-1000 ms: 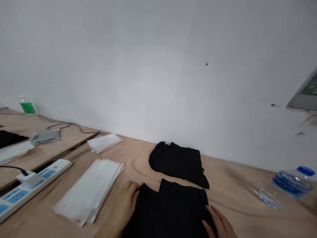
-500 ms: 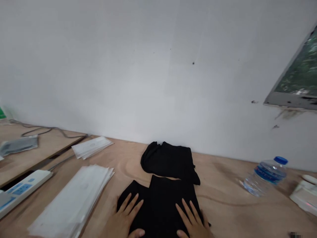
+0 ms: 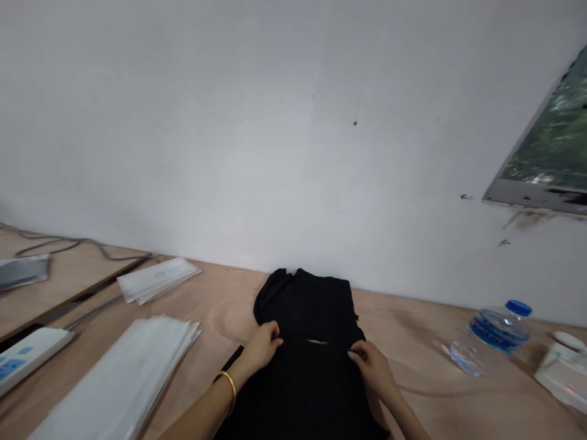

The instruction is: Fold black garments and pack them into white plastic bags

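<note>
There you go, your left hand [image 3: 262,347] and right hand [image 3: 371,366] both pinching the black cloth [image 3: 305,391], fingers pressed together on the fabric, a sliver of plywood tabletop [image 3: 426,324] showing through a gap between them. The cloth lies mid-tabletop, right in front of you. To your left, stacks of white packets [image 3: 119,385] and a power strip [image 3: 27,351]; to your right, a blue-capped water bottle [image 3: 490,339] lying on its side.
</note>
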The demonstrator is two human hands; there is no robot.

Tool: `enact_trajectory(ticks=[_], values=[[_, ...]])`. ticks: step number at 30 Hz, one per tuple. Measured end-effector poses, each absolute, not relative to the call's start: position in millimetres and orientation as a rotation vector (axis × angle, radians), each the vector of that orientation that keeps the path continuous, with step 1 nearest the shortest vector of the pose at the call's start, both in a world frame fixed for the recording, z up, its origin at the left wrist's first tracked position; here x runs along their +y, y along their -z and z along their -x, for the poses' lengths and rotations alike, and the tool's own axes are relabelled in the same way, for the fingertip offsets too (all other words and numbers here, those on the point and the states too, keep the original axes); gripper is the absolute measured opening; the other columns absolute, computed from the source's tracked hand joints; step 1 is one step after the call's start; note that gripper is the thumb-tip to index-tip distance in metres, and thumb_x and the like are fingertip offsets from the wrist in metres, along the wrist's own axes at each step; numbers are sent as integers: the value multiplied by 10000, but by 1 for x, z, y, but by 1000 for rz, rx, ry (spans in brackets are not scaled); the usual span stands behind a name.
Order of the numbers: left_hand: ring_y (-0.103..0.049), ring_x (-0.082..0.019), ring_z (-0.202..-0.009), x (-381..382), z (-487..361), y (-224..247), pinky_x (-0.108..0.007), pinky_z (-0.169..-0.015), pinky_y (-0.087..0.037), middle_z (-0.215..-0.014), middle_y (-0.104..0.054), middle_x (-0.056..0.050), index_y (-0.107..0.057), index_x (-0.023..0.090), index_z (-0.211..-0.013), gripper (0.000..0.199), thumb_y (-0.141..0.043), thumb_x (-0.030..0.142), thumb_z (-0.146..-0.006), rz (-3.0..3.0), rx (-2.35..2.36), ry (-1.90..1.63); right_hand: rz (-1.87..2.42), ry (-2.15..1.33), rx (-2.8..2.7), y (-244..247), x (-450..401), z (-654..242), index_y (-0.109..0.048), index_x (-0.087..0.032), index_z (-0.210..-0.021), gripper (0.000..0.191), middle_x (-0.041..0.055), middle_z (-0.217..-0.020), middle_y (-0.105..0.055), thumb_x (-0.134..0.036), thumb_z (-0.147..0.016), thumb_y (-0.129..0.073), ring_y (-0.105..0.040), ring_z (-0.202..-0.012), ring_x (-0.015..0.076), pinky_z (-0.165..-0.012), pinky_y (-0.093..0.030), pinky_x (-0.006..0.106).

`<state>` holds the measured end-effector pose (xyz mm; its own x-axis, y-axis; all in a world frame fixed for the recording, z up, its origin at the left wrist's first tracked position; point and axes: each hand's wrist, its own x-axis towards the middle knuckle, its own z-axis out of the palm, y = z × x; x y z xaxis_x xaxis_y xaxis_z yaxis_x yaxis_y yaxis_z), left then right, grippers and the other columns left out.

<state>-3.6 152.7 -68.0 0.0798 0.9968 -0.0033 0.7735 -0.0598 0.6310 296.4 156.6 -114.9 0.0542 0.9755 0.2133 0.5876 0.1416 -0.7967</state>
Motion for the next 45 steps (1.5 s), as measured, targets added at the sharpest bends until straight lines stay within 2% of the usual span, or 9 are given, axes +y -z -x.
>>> enact_trajectory(ticks=[3,7,12,21,25,29,34,41,45], values=[[-557,-150,-736,154,7,79,-253,-680,-405,-760,-565,23,-491,199,-889,61,-489,193,-828,-1805,1657,-695,1502,-742,-1588,116,154,-300,-620,-220,-803,254,40,-824,-662,-443,-735,-520,-625,-843,237,-775,-477,356],[-519,-122,-628,155,14,87,-220,-583,-388,-679,-508,85,-475,203,-934,393,-698,156,-614,-1706,1527,-668,1443,-959,-1593,114,150,-302,-607,-210,-1069,519,15,-810,-674,-319,-568,-684,-640,-794,230,-743,-498,347],[-520,-125,-624,155,17,92,-225,-581,-376,-637,-528,78,-561,182,-780,261,-648,85,-553,-1660,1409,-645,1379,-1064,-1575,109,150,-294,-648,-209,-761,236,25,-793,-660,-238,-527,-666,-624,-834,257,-810,-477,397],[-566,-156,-722,149,24,95,-259,-679,-419,-761,-649,44,-671,199,-1019,479,-565,68,-570,-1674,1254,-721,1320,-1182,-1413,112,155,-284,-492,-208,-1082,479,20,-762,-664,-305,-620,-576,-668,-733,230,-687,-527,367],[-582,-166,-761,147,25,94,-269,-705,-432,-801,-670,42,-651,222,-1108,564,-559,54,-578,-1716,1247,-737,1310,-1127,-1512,114,154,-293,-624,-205,-883,366,22,-755,-688,-230,-518,-604,-657,-752,236,-694,-511,341],[-588,-159,-724,141,21,91,-262,-673,-444,-752,-660,33,-692,190,-894,358,-527,42,-613,-1772,1287,-778,1334,-952,-1601,122,141,-301,-655,-218,-662,128,23,-699,-678,-240,-594,-549,-640,-738,243,-716,-497,370],[-620,-164,-865,121,30,79,-301,-838,-447,-859,-691,4,-668,198,-664,287,-461,1,-675,-1951,1257,-802,1299,-756,-1680,139,114,-315,-693,-260,-594,260,78,-842,-714,-367,-755,-519,-626,-903,276,-868,-452,449],[-478,-230,-1220,90,20,55,-463,-1029,-371,-1306,-568,-24,-585,288,-1202,473,-385,52,-845,-2403,1375,-731,1349,-270,-1987,114,92,-293,-708,-270,-1014,372,71,-1174,-667,-349,-912,-360,-525,-1191,282,-970,-441,510],[-232,-312,-1388,69,-5,54,-588,-1109,-197,-1507,-317,-53,-273,307,-1437,631,-530,455,-880,-2542,1261,-446,1409,-176,-2316,111,77,-242,-369,-271,-1403,544,41,-1445,-416,-479,-902,-415,-352,-1338,308,-1058,-328,579]])
